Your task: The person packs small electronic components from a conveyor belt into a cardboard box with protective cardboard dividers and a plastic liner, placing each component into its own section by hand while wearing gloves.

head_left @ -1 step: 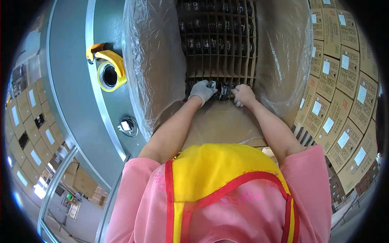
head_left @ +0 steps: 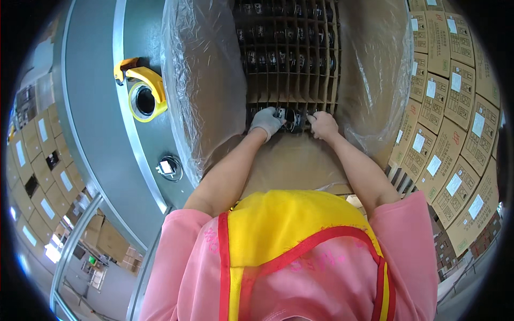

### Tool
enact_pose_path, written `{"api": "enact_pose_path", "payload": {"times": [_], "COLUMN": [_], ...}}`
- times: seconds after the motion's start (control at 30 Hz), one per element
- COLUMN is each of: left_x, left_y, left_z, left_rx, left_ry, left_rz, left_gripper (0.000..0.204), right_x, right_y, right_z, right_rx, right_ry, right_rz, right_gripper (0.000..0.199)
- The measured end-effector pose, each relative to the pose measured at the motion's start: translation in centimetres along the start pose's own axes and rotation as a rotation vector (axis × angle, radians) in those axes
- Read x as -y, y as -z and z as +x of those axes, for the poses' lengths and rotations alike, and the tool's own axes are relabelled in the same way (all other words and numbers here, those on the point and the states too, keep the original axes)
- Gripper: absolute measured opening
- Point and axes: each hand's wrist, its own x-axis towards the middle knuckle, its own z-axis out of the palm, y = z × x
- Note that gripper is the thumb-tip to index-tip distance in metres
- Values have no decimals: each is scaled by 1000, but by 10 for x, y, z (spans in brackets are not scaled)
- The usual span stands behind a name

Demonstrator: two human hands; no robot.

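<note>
An open carton (head_left: pixel 369 69) in front of me is split by a brown cardboard divider grid (head_left: pixel 289 94), with rows of dark, shiny round items (head_left: pixel 289 61) in the farther cells. My left hand (head_left: pixel 265 123), in a pale glove, is closed at the nearest row, its fingertips against a dark shiny item (head_left: pixel 292 121). Just right of that item is my right hand (head_left: pixel 324 126), thumb and forefinger pinched together by the divider's nearest strips. What lies between those fingertips is too small to make out. Both hands partly cover the near row.
Clear plastic film (head_left: pixel 187 80) drapes over the carton's sides. To the left, a grey bench (head_left: pixel 99 107) carries a yellow tape dispenser (head_left: pixel 147 99) and a small white device with a coiled black cable (head_left: pixel 167 167). Labelled cartons (head_left: pixel 444 107) are stacked at right.
The fingers of my right hand have drawn in and shifted slightly by the divider. My left hand stays at almost the same spot.
</note>
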Motion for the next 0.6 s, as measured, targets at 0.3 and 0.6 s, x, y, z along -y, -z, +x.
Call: {"api": "enact_pose_path", "payload": {"times": [0.3,0.6], "left_x": [7,14], "left_y": [-8,-7], "left_z": [0,5], "left_rx": [15,48], "left_ry": [-143,-41], "left_rz": [264,275], "left_gripper": [27,29], "right_x": [26,47], "right_y": [-16,-33], "right_z": [-9,-33], "right_rx": [44,-187], "right_ry": [-126,-70], "right_rz": [385,523], "right_gripper": [41,33]}}
